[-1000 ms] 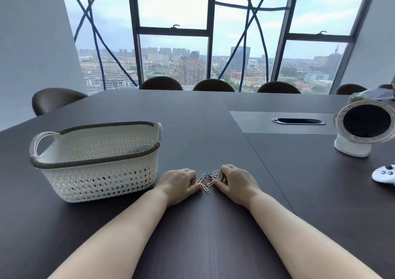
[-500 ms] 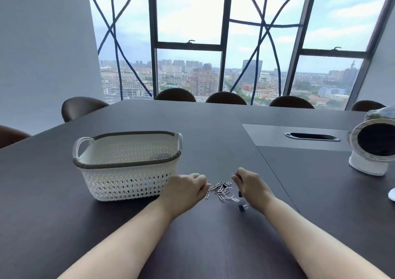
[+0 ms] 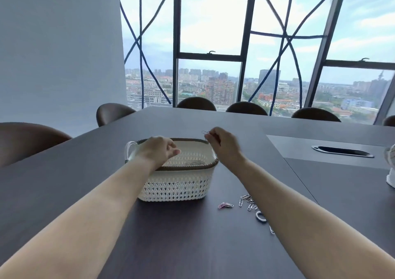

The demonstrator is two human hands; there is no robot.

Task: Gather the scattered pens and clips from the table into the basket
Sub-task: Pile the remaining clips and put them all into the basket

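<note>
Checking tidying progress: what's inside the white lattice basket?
Inside the brown-rimmed white lattice plastic basket, a faint greyish heap shows near the front wall, too dim to identify. The left hand covers the left part.

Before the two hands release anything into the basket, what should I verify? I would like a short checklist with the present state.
1. Right hand pinches clips: ok.
2. Those clips are inside the basket rim: cannot tell, they hang at its far corner.
3. Left hand is over the opening: ok.
4. Left hand holds clips: cannot tell, curled fingers hide the palm.
5. Basket stands upright on the table: ok.
6. Table cleared: not ok, loose clips lie beside the basket.
</note>
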